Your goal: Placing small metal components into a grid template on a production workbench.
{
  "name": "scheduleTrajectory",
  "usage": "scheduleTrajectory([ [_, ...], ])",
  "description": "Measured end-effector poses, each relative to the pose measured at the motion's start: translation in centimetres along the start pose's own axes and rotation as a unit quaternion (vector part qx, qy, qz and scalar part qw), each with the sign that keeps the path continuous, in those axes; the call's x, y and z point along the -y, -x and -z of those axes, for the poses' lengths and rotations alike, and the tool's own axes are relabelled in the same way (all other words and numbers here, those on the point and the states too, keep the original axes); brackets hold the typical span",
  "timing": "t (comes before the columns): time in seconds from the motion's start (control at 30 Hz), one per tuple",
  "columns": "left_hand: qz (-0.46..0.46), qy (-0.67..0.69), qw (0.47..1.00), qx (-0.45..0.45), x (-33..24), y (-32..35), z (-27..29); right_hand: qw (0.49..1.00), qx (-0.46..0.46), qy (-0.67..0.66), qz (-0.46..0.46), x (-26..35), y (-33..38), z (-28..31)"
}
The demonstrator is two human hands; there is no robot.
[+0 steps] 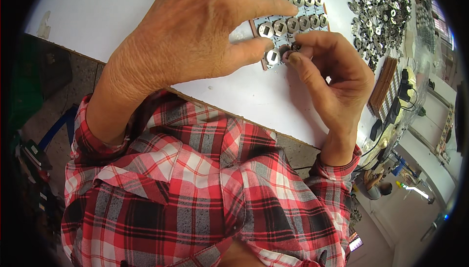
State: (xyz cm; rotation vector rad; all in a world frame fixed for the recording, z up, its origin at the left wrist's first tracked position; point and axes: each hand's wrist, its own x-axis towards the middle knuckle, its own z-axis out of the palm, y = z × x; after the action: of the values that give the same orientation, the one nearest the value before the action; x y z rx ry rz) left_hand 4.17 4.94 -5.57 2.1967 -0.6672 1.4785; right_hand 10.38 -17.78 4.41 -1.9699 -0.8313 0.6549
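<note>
While a small round metal piece point(296, 46) sits pinched between the thumb and fingertips of the right hand point(337, 79), that hand curls in from the right with its wrist bent and its fingers folded toward the palm, closed on the piece just at the lower right corner of a flat tray point(254, 26). The tray lies on the white bench point(244, 96) and holds rows of similar round metal pieces point(288, 22), each with a square hole in the middle. The left hand point(195, 32) lies spread over the tray from the left, palm down, fingers stretched and loosely open, gripping nothing; its thumb tip presses near the tray's lower edge, just beside the right thumb, and its fingers cover much of the tray's left part.

To the right of the tray, well apart from the hands, a loose heap of metal parts point(381, 8) lies across the bench. A stack of brown trays point(383, 86) stands near the bench's right edge, close behind the right hand. Bare white surface opens to the left of the left hand and below both hands, down to the near edge, where the red checked shirt point(195, 184) begins.
</note>
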Motion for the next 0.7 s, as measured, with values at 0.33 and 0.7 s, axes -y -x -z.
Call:
scheduleTrajectory([
  [0.33,0.159,0.033,0.974,0.157,-0.9,-1.6,1.5,0.993,-0.011,0.073,0.093,-0.9,-0.7,-0.3],
  [0.7,-0.026,0.030,0.998,-0.047,0.7,0.0,-0.8,0.992,0.000,0.025,0.125,-1.6,-1.3,1.1],
])
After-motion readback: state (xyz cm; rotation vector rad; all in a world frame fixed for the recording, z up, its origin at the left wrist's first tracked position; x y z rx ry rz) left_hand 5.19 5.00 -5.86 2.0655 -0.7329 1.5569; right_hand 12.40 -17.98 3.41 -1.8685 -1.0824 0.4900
